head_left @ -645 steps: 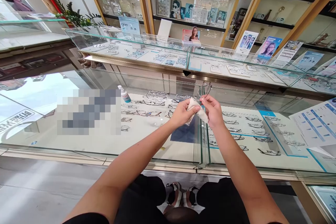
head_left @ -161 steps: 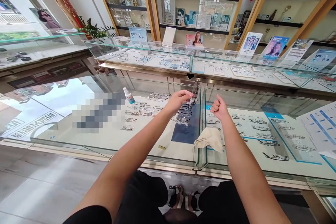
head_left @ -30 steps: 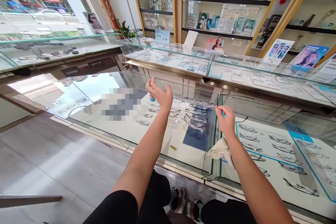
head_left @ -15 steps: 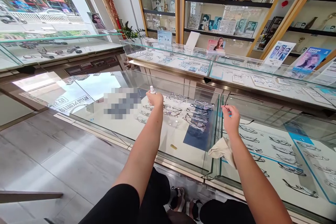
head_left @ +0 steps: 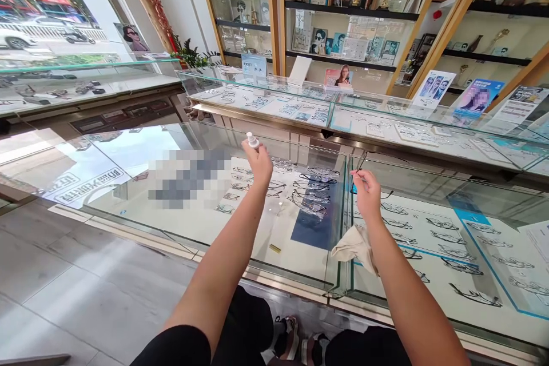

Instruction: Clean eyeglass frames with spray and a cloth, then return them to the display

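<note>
Spray btl (head_left: pixel 252 140): above glass ctr (head_left: pixel 253 240); long axis near vert., cap up, slight L lean; nozzle aim unclear.
L hand (head_left: pixel 259 163): closed round btl; best keep fingers off nozzle.
Eyeglasses (head_left: pixel 362 161): over case seam, temples open, pointing R; front runs near–far.
R hand (head_left: pixel 368 189): fingertips pinched on front edge; light grip, lenses untouched, best.
Cloth (head_left: pixel 355 245): by R forearm.

Left hand (head_left: pixel 258 163) grips spray bottle (head_left: pixel 252 140); right hand (head_left: pixel 367 191) holds glasses (head_left: pixel 363 170)
</note>
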### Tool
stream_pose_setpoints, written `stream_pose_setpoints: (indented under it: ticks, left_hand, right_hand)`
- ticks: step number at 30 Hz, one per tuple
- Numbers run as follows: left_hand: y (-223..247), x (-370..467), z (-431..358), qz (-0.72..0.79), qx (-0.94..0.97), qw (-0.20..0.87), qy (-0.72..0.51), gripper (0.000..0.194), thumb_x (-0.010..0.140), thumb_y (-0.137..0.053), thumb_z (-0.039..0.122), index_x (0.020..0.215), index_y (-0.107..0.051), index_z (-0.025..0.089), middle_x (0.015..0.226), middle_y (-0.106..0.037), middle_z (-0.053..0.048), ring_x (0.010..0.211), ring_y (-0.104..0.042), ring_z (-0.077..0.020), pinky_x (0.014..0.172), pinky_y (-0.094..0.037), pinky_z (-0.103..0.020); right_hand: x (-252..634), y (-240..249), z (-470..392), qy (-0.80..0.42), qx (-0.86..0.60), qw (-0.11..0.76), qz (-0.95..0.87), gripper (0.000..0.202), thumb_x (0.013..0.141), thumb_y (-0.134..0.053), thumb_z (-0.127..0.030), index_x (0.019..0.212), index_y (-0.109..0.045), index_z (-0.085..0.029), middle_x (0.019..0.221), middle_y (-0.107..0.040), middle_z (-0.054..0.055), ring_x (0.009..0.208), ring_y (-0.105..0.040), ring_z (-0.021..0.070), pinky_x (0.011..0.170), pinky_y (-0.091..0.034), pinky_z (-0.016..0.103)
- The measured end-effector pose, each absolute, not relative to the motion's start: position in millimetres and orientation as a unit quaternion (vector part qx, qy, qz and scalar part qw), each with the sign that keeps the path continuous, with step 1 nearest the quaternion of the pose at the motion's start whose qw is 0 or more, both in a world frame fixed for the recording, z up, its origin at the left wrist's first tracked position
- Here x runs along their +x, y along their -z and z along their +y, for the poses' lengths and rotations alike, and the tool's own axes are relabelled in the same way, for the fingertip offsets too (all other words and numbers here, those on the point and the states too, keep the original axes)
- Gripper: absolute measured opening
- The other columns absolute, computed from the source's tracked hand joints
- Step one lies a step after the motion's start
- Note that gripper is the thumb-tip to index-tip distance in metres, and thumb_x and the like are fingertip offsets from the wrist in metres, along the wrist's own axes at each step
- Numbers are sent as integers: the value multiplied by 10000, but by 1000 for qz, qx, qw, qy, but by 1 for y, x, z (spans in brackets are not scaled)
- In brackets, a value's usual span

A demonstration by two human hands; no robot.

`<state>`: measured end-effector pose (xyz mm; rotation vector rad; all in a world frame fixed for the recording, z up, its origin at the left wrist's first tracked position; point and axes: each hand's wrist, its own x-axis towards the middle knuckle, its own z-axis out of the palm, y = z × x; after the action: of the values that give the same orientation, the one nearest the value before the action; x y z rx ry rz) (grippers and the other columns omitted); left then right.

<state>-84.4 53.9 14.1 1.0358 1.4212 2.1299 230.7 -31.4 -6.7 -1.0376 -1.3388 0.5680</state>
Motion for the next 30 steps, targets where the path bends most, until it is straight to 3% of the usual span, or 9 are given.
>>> stream_pose_setpoints:
  ticks: [3, 6, 11, 18, 24, 30]
  left_hand:
    - [-27, -45, 31, 344, 416, 429, -724, 360, 884, -661, 563, 983, -531, 242, 876, -522, -22, 798, -548, -176, 620, -459, -260]
    - [-33, -15, 5, 188, 462, 681, -536, 659, 862, -502, 869, 847, -559, 213, 759, -484, -31, 697, -515, -185, 544, -451, -286]
    - [-27, 7, -16, 116, 427, 812, -380, 799, 868, -334, 963, 630, -448, 208, 583, -307, 17, 526, -350, -140, 424, -283, -240]
    - [-21, 9, -9, 131, 444, 810, -360, 825, 824, -327, 998, 528, -411, 232, 495, -251, 27, 451, -282, -128, 382, -214, -255]
    - [-11, 19, -6, 259, 536, 636, -490, 764, 836, -449, 912, 611, -577, 194, 544, -427, -9, 509, -442, -139, 465, -347, -282]
    - [1, 23, -3, 353, 605, 509, -500, 770, 801, -498, 932, 602, -570, 191, 518, -461, 3, 471, -420, -121, 487, -301, -288]
  right_hand:
    - [227, 2, -35, -312, -413, 636, -573, 218, 953, -681, -452, 907, -714, -241, 1080, -743, 77, 1069, -685, 256, 990, -528, 420]
    - [224, 1, -36, -373, -382, 629, -566, 226, 943, -717, -476, 907, -738, -254, 1066, -754, 60, 1059, -707, 255, 1026, -529, 425]
    - [220, 3, -36, -467, -353, 610, -534, 239, 910, -772, -503, 898, -766, -264, 1052, -765, 35, 1009, -744, 249, 1003, -550, 414]
    - [214, 0, -42, -545, -319, 593, -499, 250, 876, -820, -502, 870, -761, -259, 1062, -772, 31, 979, -766, 233, 974, -578, 394]
    - [208, -4, -48, -593, -312, 546, -503, 286, 850, -837, -518, 854, -745, -247, 1036, -779, 37, 916, -760, 221, 877, -599, 365]
    - [203, -2, -50, -620, -298, 497, -529, 262, 871, -831, -504, 882, -780, -247, 1022, -781, 36, 918, -764, 212, 919, -596, 372]
